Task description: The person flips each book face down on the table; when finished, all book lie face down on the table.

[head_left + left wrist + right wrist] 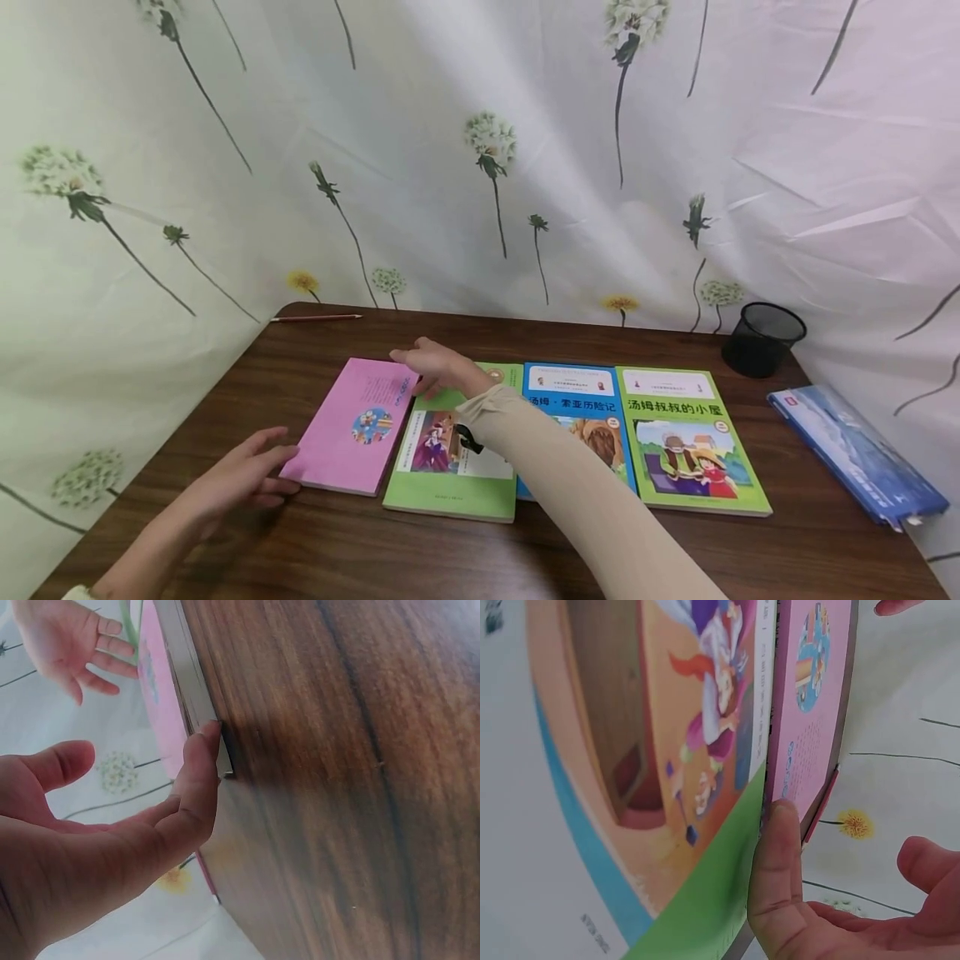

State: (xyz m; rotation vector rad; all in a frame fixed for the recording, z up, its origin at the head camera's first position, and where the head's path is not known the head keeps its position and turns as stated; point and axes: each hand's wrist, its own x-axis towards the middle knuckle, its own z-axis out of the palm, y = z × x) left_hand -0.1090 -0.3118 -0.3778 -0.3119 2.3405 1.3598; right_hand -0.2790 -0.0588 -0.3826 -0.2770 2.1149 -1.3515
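Observation:
A pink book (330, 450) lies on the dark wooden table, back cover up with a round blue picture. My left hand (238, 473) touches its lower left edge with relaxed fingers; in the left wrist view a fingertip (214, 729) meets the page side. Across from it, my right hand (438, 365) reaches over the top of a green book (476, 496), its fingers at the pink book's upper right. In the right wrist view one fingertip (783, 810) is right at the seam between both books. My right forearm hides part of the green book and the blue book (540, 408).
Another green book (735, 483) lies right of the blue one. Farther right are a black mesh pen holder (757, 350) and a blue packet (855, 450). A pencil (315, 317) lies along the back edge, before a dandelion-print curtain (420, 208).

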